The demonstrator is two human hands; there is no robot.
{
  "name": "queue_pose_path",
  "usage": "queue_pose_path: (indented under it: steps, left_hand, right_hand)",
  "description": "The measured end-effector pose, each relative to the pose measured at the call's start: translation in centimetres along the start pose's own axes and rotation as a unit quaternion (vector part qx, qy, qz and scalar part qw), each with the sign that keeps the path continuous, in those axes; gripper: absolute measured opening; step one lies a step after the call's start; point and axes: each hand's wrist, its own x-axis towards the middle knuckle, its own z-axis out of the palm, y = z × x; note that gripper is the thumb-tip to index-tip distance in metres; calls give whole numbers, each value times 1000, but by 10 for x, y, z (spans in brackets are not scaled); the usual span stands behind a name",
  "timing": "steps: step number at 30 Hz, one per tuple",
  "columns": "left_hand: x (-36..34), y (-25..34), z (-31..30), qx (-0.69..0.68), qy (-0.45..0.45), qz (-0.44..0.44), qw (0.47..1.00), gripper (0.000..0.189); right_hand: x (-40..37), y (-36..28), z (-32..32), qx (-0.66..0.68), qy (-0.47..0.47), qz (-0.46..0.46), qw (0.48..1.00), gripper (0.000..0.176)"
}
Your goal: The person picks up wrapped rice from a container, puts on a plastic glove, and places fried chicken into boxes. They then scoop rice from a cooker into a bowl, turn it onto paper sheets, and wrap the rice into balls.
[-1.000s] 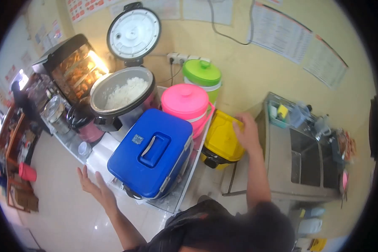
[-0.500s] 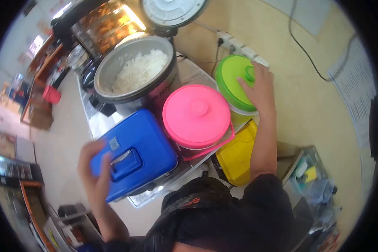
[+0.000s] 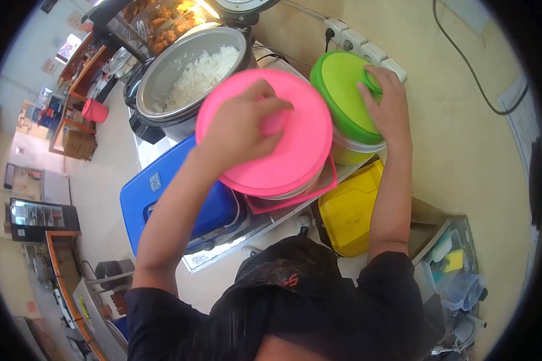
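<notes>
My left hand [image 3: 241, 126] has its fingers curled around the knob of a round pink lid [image 3: 307, 120]. That lid sits over a bucket with a pink handle [image 3: 328, 180], and it looks tilted and larger in view. My right hand [image 3: 391, 105] closes on the knob of a green lid [image 3: 340, 90], its thumb on the near side. Below the green lid stands a pale container [image 3: 349, 153]. The blue-lidded cooler box [image 3: 162, 162] lies partly under my left forearm. Beyond the pink lid, a large cooker pot [image 3: 147, 90] holds white rice [image 3: 205, 75].
A yellow lidded box [image 3: 352, 210] is low between my arms. Power sockets [image 3: 355, 42] with plugged cables line the wall. A lit display of fried food [image 3: 171, 24] stands behind the cooker. At lower right is a bin [image 3: 457, 259] of plastic items.
My left hand has moved from beside the blue cooler box onto the pink lid's knob and grips it. My right hand stays at the green lid. The view has shifted somewhat.
</notes>
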Motion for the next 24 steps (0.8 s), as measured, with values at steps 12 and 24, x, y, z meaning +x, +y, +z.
queue_pose_path:
  steps: [12, 24]
  left_hand:
    - [-151, -3, -106, 95, 162, -267, 945, 33]
    - [-209, 1, -107, 186, 81, -327, 923, 50]
  right_hand:
    - [2, -69, -31, 19, 9, -85, 996, 44]
    - [-41, -133, 110, -182, -354, -209, 893, 53]
